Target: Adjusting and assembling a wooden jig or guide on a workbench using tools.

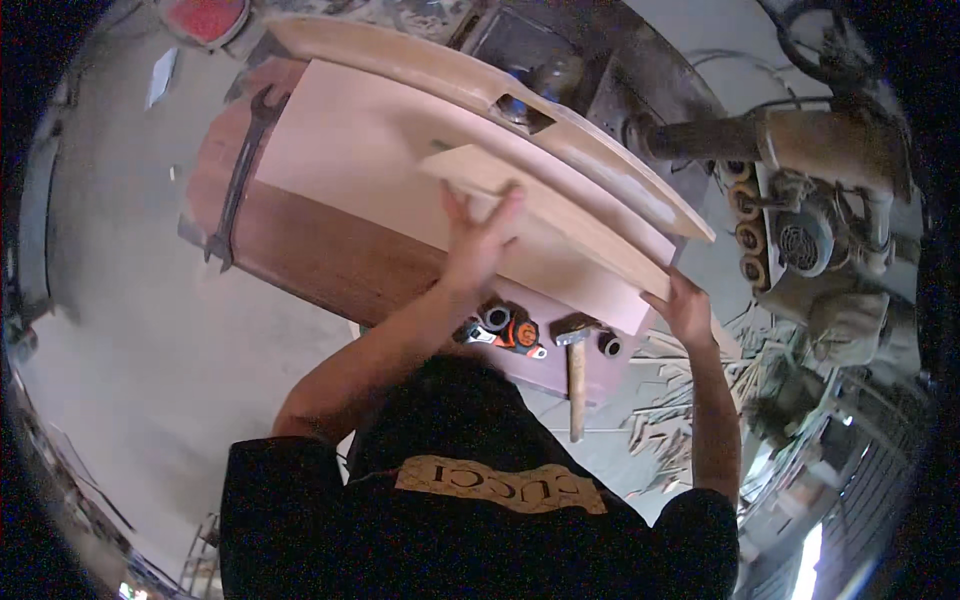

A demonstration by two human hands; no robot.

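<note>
The left forearm reaches up and to the right, its left hand (pixel 478 240) spread with fingertips at the near edge of a pale, gently curved wooden board (pixel 575 222), close to the board's left end; whether that grip is closed, I cannot tell. The right hand (pixel 688 308) is gripping the board's right end, forearm nearly upright. The board lies slantwise over a flat pale-pink panel (pixel 345 125) on a reddish-brown table (pixel 345 240). Beyond it stands a long curved wooden piece with a rectangular slot (pixel 400 52). A dark steel wrench (pixel 240 185) lies at the table's left end; a wooden-handled hammer (pixel 577 385) overhangs the near edge. Grey floor (pixel 230 350) stretches leftward; wood offcuts (pixel 670 425) and a dusty machine (pixel 800 240) crowd the right.
</note>
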